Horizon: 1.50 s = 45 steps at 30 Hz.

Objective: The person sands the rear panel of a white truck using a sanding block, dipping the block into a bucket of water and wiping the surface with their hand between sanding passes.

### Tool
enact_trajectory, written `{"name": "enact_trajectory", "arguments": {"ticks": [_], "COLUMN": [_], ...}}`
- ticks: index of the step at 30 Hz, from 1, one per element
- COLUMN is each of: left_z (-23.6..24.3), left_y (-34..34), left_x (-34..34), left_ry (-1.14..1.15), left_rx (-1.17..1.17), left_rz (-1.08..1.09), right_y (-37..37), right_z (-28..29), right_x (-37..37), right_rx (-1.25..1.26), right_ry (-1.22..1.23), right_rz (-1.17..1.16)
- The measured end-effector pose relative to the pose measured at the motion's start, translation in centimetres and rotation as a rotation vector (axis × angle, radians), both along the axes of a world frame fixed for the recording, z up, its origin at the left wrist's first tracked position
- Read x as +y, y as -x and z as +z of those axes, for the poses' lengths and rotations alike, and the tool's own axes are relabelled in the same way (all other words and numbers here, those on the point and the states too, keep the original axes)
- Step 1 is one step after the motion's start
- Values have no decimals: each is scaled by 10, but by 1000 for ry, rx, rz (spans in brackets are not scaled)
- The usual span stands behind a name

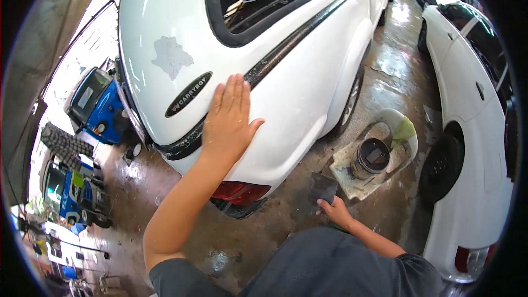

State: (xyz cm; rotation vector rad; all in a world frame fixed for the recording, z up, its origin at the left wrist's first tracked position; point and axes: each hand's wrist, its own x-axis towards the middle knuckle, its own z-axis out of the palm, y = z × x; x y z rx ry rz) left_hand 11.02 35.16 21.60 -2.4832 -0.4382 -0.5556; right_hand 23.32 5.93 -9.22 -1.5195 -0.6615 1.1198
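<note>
White vehicle [308,88], twelve o'clock: left hand [230,118] flat, thumb apart, over its rear side. Right hand [333,212], five o'clock, grips a dark sheet [322,187]. Hazard — wet floor [129,203] could cause a slip. Tub [353,188] and white car [478,148] limit three o'clock; room lies toward eight.

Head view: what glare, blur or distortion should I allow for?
Head view: bright glare on the floor; daylight behind the blue vehicles is washed out. Head view: the far-right car bends along the fisheye rim. Head view: left hand and right hand look fairly sharp.
</note>
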Motion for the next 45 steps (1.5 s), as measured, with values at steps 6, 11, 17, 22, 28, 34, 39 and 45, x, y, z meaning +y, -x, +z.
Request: {"name": "enact_trajectory", "arguments": {"ticks": [6, 11, 17, 22, 28, 34, 39, 45], "left_z": [-5, 17, 68, 93, 84, 87, 104, 98], "left_y": [-57, -38, 25, 59, 54, 55, 45, 38], "left_x": [0, -19, -23, 16, 54, 47, 48, 53], "left_ry": [-17, 60, -94, -103, -145, -140, 161, 27], "left_rx": [-59, -75, -215, -550, -661, -706, -874, -936], "left_rz": [21, 67, 211, 217, 118, -8, -109, -100], "right_y": [-39, -69, -101, -93, -101, -99, -84, -69], "right_z": [-9, 50, 131, 249, 340, 445, 495, 522], "right_x": [7, 34, 100, 151, 213, 267, 266, 280], "right_rx": [116, 262, -126, -98, -904, -1398, -1539, -1448], "right_ry": [-78, -154, -453, -692, -1073, -928, -863, -556], "right_rz": [-30, -51, 77, 237, 260, 472, 654, 860]}}
